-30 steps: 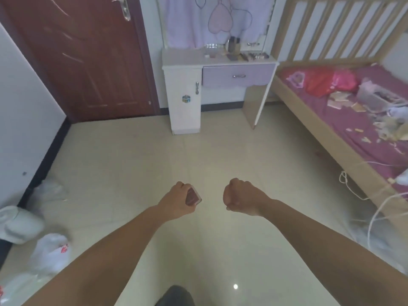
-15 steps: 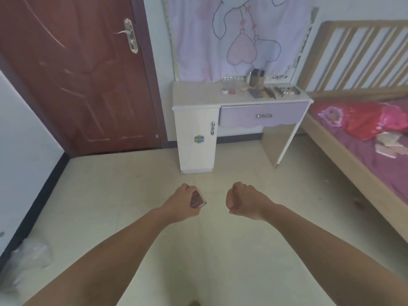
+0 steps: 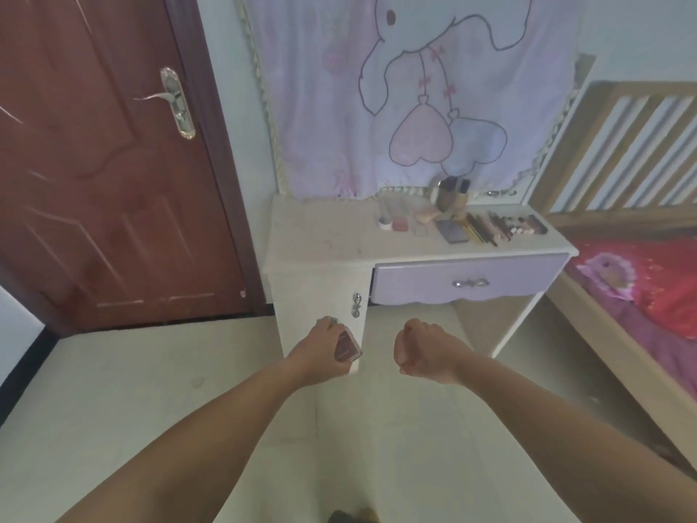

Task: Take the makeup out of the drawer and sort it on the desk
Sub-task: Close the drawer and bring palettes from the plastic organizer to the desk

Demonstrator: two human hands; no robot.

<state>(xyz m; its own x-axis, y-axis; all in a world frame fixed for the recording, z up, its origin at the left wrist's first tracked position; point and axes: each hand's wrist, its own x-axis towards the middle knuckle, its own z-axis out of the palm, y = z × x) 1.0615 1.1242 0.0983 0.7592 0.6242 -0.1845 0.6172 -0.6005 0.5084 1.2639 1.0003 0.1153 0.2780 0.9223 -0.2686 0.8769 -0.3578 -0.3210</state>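
1. While the drawer point(image 3: 467, 283) sits closed under the tabletop point(image 3: 324, 235), the makeup row point(image 3: 486, 226) lies above it: light, rigid, roll-prone sticks; pinch mid-barrel.
2. Left hand point(image 3: 320, 347) grip holds a small reddish case point(image 3: 347, 347), below the drawer's left end.
3. Right hand point(image 3: 422, 347) grip fisted, empty.

A reddish-brown flat case point(image 3: 346, 347) with a paler edge was held in the left hand point(image 3: 320, 351). The table point(image 3: 324, 239) was seen in off-white, its drawer point(image 3: 467, 279) fronted in pale lilac with a silver handle. Behind it a lilac cloth point(image 3: 415, 88) was marked with a dark-outlined cartoon figure and a pink heart. The door point(image 3: 105, 164) was finished in dark red-brown. The bed point(image 3: 648, 296) was covered in magenta and red, its frame in light wood. The floor point(image 3: 132, 390) was tiled in cream.
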